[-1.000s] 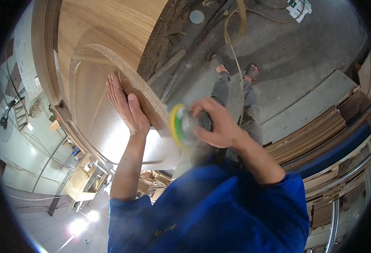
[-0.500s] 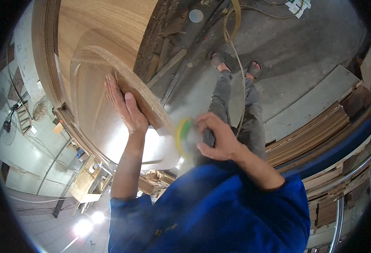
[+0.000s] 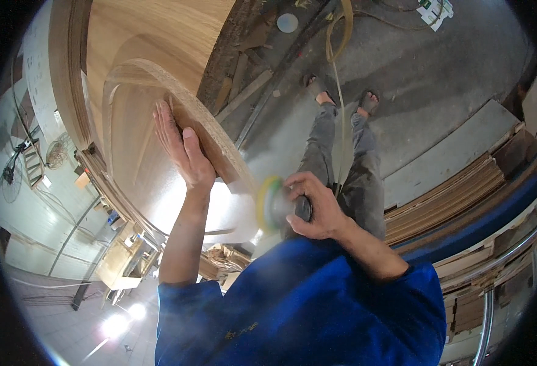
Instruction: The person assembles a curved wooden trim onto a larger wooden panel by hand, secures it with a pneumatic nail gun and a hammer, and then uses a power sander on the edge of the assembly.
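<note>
My left hand (image 3: pixel 186 152) lies flat on a glossy wood-grain board (image 3: pixel 135 131), fingers stretched out and pointing away from me, near its raw chipboard edge. My right hand (image 3: pixel 322 210) is wrapped round a handheld disc sander (image 3: pixel 275 204) with a yellow and green pad and a black top. The sander stands on its side, its pad facing the near end of the board's edge. Blur hides whether pad and edge touch. A thin pale air hose (image 3: pixel 342 116) hangs behind the sander, over my legs; where it joins is hidden.
More wood-grain panels (image 3: pixel 158 21) lie beyond the board. Offcut strips (image 3: pixel 244 94) and a coiled yellowish hose (image 3: pixel 340 36) are on the concrete floor. At the right are stacked sheets (image 3: pixel 451 198) and a metal rail (image 3: pixel 486 317). A wooden workbench (image 3: pixel 121 263) stands at the left.
The sander and my right hand have shifted slightly toward me along the board's edge. My left hand stays flat on the board. The hanging hose has swung a little to the left.
</note>
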Motion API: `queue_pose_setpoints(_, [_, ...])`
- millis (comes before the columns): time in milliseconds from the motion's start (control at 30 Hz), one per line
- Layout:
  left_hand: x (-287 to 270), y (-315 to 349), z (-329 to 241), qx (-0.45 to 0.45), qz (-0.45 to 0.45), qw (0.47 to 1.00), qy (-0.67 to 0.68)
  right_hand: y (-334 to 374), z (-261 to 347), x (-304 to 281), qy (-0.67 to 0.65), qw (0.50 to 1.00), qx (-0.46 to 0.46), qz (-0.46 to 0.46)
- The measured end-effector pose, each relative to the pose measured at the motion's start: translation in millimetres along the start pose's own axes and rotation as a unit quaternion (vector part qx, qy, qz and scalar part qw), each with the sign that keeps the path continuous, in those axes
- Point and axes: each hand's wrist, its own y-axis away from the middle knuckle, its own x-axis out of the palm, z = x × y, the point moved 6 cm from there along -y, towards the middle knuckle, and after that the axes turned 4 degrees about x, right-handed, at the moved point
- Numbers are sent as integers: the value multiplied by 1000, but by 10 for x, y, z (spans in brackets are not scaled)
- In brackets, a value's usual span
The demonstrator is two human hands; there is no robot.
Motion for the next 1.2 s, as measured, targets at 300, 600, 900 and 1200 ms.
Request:
queue_pose_setpoints(300, [-27,-1,-40,-9,8,1000,-16,-906,301,-286,18,998,-55,19])
queue_pose_setpoints(600, [-55,-27,-61,-22,8,1000,-14,-1185,424,-271,-4,999,-34,11])
queue_pose_setpoints(900, [-65,-31,-66,-4,10,1000,-18,-1352,579,-329,49,997,-29,58])
queue_pose_setpoints(1200, [-57,-42,-30,-19,20,1000,-13,-1605,675,-367,69,990,2,125])
